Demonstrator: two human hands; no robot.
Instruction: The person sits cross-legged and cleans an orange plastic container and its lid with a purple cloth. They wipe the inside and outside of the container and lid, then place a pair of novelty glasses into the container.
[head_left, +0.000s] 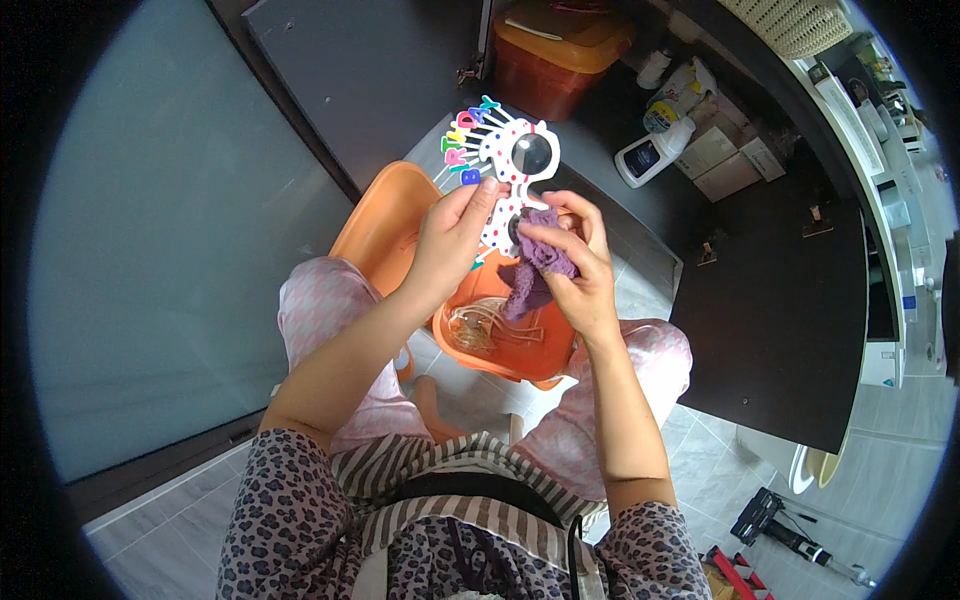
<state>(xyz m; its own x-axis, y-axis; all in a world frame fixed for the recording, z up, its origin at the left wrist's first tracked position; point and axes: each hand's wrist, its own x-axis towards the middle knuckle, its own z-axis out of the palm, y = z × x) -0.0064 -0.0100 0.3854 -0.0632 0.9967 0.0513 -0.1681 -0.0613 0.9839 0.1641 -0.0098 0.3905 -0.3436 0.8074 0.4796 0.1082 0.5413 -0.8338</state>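
My left hand pinches a pair of novelty birthday party glasses by the frame, near the middle. The glasses are white with coloured dots, dark round lenses and colourful letters along one edge. In my right hand is a crumpled purple cloth, pressed against the lower lens and partly hiding it. Beneath my hands stands an orange plastic bin. Inside it lie a pale cord bundle and some straw-like fibres. A second orange plastic container part is left of it, partly covered by my forearm.
An open dark cabinet ahead holds a lidded orange-red tub, a white bottle and several boxes. Its dark doors stand open at both sides. A frosted glass panel is at left. A stick vacuum cleaner lies at lower right.
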